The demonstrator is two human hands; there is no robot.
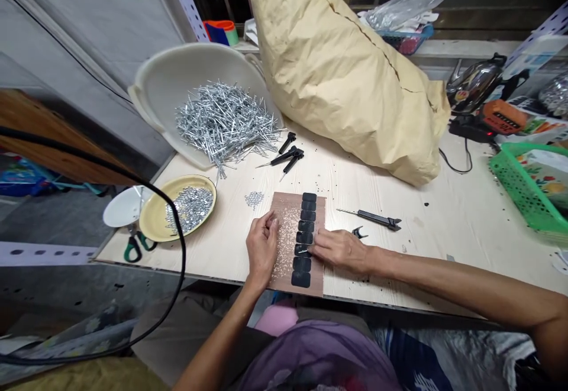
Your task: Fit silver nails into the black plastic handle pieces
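A reddish-brown board lies at the table's front edge. Along its right part runs a column of several black rounded pads; pale specks cover the left part. My right hand rests over the board's right edge, its fingers pinched at one of the lower pads. A thin silvery metal pin pokes out from those fingertips. On the board's left edge sits my left hand, thumb and fingers drawn together; whatever they hold, if anything, is too small to make out. A small heap of silvery bits lies beyond it.
A pale basin holds metal pins. A yellow dish holds small metal pieces, with green-handled scissors beside it. Black-handled parts and a long one lie around. Behind stands a paper sack; a green basket is right.
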